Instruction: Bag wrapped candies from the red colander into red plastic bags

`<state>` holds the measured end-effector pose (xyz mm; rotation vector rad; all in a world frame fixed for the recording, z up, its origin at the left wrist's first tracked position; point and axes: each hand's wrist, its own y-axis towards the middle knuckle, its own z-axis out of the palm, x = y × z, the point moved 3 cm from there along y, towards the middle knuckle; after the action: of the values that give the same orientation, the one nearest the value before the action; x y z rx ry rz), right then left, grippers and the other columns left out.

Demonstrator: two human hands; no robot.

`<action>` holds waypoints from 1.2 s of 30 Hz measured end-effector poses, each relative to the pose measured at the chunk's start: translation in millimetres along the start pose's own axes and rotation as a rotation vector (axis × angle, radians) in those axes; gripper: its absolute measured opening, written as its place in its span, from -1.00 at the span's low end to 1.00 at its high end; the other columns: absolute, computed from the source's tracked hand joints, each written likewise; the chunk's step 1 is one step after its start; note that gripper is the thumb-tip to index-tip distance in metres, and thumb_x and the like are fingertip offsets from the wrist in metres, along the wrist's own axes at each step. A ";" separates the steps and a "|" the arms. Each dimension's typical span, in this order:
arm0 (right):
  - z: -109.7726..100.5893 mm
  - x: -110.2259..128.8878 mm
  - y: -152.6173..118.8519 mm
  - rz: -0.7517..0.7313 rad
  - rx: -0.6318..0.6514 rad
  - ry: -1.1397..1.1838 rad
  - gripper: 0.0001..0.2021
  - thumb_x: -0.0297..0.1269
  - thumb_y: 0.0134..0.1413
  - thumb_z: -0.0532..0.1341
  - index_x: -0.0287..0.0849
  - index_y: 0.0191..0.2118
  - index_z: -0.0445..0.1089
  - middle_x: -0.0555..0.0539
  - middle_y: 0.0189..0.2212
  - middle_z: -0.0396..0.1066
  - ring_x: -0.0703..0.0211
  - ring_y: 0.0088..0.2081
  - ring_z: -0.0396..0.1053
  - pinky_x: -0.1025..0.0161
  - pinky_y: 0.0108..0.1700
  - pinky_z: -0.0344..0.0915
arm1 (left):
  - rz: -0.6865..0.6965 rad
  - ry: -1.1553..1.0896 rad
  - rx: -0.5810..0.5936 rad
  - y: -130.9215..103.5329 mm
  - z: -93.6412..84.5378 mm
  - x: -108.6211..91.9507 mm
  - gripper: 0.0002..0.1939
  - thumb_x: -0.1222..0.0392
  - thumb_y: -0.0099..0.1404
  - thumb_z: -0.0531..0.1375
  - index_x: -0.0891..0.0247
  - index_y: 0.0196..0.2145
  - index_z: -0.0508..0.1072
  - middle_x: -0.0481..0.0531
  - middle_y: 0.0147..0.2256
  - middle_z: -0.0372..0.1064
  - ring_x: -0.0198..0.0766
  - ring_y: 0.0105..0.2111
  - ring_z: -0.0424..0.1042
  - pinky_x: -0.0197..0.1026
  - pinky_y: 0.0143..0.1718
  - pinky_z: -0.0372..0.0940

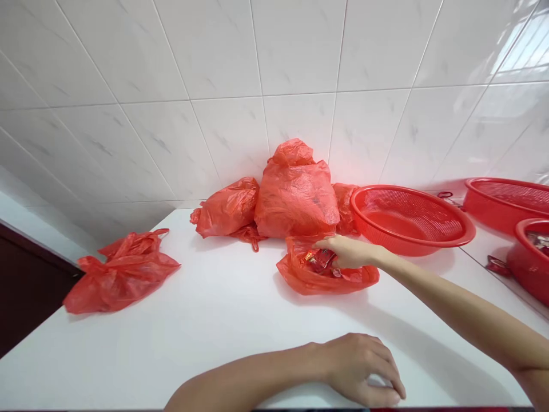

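Observation:
My right hand (349, 252) reaches into an open red plastic bag (295, 277) on the white tabletop. Its fingers are closed on a dark red wrapped packet (321, 261), partly hidden by the hand. Other small shiny wrapped pieces show inside the bag beside it. Near the front edge of the table, my left hand (364, 366) rests on the surface with loosely bent fingers. A gap shows between its thumb and fingers, and nothing is in it.
Behind the open bag, a large full red bag (298, 197) leans against the tiled wall, with a smaller one (229, 207) beside it. Another red bag (122, 274) lies at left. Red plastic baskets (412, 246) stand at right; the nearest right basket (529, 266) holds wrapped pieces.

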<state>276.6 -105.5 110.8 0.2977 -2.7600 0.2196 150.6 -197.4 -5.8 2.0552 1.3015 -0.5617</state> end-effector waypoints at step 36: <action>-51.1 -17.8 -68.9 0.196 -0.321 0.280 -0.55 -0.41 -0.14 0.26 -0.17 -0.03 0.58 -0.11 -0.15 0.58 0.00 -0.18 0.52 0.20 -0.20 0.43 | -1.165 0.643 0.260 -71.5 -222.3 -22.5 -0.54 0.14 0.08 0.25 0.18 -0.78 0.08 -0.08 -0.73 -0.01 -0.26 -0.64 0.15 -0.20 -0.54 0.01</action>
<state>325.8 -159.3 159.5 -0.0823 -2.4910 -0.1264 80.7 -32.6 145.9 1.4990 2.9558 -0.5543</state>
